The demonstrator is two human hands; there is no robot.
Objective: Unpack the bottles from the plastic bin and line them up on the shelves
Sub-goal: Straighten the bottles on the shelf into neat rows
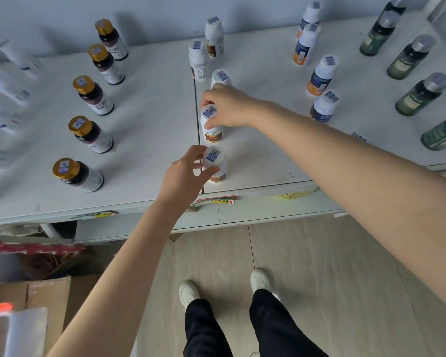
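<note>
On the white shelf (152, 119), a column of white bottles with brown labels runs front to back near the middle seam. My left hand (183, 176) pinches the cap of the nearest white bottle (215, 166), which stands close to the front edge. Just behind it, my right hand (229, 106) grips the cap of a second white bottle (211, 124), also upright on the shelf. A third white bottle (220, 77) is partly hidden behind my right hand. The plastic bin is not clearly in view.
Gold-capped dark bottles (90, 135) form a row to the left, blurred white ones (8, 86) beyond them. Blue-and-orange labelled white bottles (322, 78) and green bottles (420, 95) stand at the right. Cardboard boxes (49, 295) sit on the floor at lower left.
</note>
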